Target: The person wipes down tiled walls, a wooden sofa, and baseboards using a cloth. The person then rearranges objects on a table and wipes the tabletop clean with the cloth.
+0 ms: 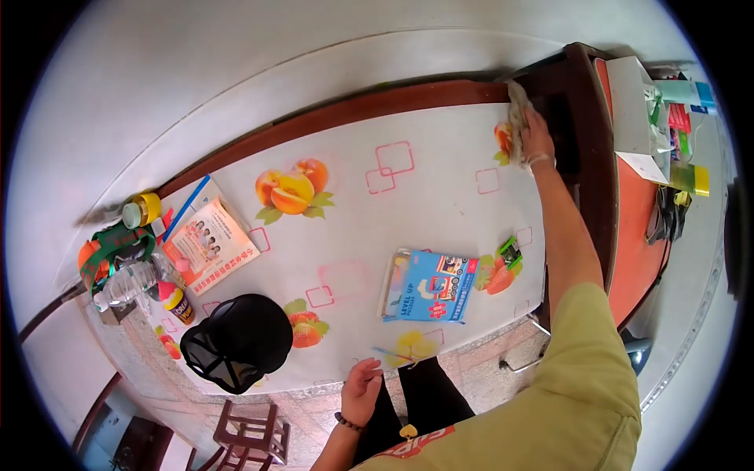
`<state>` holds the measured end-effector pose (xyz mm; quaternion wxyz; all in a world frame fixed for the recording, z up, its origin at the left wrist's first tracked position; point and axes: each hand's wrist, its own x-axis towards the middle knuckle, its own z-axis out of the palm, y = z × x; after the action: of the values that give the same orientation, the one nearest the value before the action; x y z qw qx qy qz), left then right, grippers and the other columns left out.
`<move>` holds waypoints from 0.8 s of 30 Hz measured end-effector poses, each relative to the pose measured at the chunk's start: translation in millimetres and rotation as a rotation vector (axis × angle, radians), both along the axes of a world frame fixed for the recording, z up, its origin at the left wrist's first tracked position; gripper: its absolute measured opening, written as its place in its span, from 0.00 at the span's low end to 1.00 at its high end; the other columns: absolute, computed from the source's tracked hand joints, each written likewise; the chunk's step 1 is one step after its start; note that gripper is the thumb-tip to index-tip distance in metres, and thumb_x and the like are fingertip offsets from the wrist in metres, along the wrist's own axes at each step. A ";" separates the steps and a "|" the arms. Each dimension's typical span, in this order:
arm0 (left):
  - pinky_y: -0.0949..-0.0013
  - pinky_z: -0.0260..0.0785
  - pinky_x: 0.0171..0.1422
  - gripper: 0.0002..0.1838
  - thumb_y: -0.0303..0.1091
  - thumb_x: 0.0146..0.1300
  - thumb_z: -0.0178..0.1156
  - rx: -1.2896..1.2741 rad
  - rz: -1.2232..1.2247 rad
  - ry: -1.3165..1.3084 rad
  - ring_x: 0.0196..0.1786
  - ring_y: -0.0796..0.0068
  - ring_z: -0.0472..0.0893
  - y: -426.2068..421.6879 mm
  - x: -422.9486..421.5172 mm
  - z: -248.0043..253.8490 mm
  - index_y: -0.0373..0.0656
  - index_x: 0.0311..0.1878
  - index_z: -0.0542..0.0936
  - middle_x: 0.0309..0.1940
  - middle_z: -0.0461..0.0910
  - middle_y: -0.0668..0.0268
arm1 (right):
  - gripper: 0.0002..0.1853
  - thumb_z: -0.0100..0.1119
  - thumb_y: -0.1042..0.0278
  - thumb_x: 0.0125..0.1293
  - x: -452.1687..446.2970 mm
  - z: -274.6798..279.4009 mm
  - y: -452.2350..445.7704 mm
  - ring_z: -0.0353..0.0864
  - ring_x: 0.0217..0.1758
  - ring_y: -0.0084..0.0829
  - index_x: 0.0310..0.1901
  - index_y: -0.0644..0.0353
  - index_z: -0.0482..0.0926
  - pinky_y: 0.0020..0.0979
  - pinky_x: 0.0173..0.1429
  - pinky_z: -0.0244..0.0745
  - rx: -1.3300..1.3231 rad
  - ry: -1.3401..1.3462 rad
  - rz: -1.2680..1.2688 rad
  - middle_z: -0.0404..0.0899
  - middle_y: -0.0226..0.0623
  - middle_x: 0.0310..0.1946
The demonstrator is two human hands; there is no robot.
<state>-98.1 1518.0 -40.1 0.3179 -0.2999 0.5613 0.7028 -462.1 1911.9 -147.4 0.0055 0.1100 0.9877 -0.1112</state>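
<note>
My right hand (pixel 537 140) reaches to the far right corner of the table and presses on a crumpled greyish cloth (pixel 517 118), its fingers over the cloth. The cloth lies along the edge of the white tablecloth (pixel 440 204), which is printed with fruit and pink squares. My left hand (pixel 363 386) is at the front edge of the table, fingers loosely bent and apart, with nothing visible in it. Just beyond it lies a thin bluish stick-like item (pixel 393 354), too small to name. A blue "Level Up" puzzle box or book (pixel 430 286) lies between my arms.
A black cap (pixel 239 337) lies front left. Papers (pixel 210 243), a clear bottle (pixel 129 284), a yellow-lidded jar (pixel 141 210) and a snack tube (pixel 177 302) crowd the left end. A small green packet (pixel 510 253) is at right. Beyond stands a red-topped cabinet (pixel 638 224); a wooden stool (pixel 251 432) is below.
</note>
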 end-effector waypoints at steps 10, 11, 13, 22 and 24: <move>0.77 0.64 0.43 0.17 0.22 0.52 0.47 -0.015 -0.097 0.050 0.41 0.77 0.71 6.8 -4.9 11.5 0.39 0.47 0.63 0.41 0.69 0.63 | 0.23 0.41 0.78 0.45 86.4 -12.1 -79.0 0.56 0.55 0.42 0.47 0.56 0.64 0.35 0.58 0.52 -0.171 0.246 0.038 0.60 0.45 0.50; 0.77 0.64 0.43 0.17 0.22 0.52 0.47 -0.022 -0.101 0.047 0.41 0.77 0.71 6.4 -3.5 12.0 0.39 0.47 0.63 0.41 0.69 0.63 | 0.22 0.41 0.78 0.44 80.8 -12.6 -103.5 0.57 0.55 0.42 0.47 0.57 0.65 0.36 0.58 0.53 -0.191 0.256 0.068 0.61 0.45 0.49; 0.77 0.64 0.43 0.17 0.21 0.52 0.47 -0.023 -0.104 0.062 0.41 0.78 0.71 6.9 -1.2 13.2 0.39 0.47 0.63 0.41 0.69 0.63 | 0.20 0.43 0.77 0.44 72.0 -12.8 -157.1 0.59 0.52 0.44 0.44 0.58 0.66 0.37 0.56 0.54 -0.188 0.296 0.162 0.63 0.45 0.46; 0.75 0.61 0.48 0.16 0.20 0.53 0.45 -0.062 -0.105 0.040 0.42 0.75 0.70 10.3 9.6 17.1 0.38 0.47 0.63 0.42 0.69 0.61 | 0.15 0.40 0.68 0.52 159.9 -3.4 -351.2 0.49 0.60 0.37 0.43 0.48 0.68 0.44 0.58 0.47 -0.351 0.020 0.882 0.56 0.33 0.53; 0.76 0.62 0.46 0.16 0.21 0.53 0.45 -0.074 -0.105 0.033 0.42 0.76 0.71 13.3 10.1 19.1 0.38 0.46 0.63 0.41 0.69 0.62 | 0.14 0.40 0.67 0.52 163.4 -1.0 -333.3 0.49 0.60 0.35 0.42 0.46 0.68 0.43 0.58 0.46 -0.362 -0.084 0.963 0.56 0.32 0.53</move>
<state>-88.0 1531.3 -21.0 0.3338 -0.2701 0.6069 0.6688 -298.7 1578.6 -148.4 0.1145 -0.3555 0.8903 -0.2606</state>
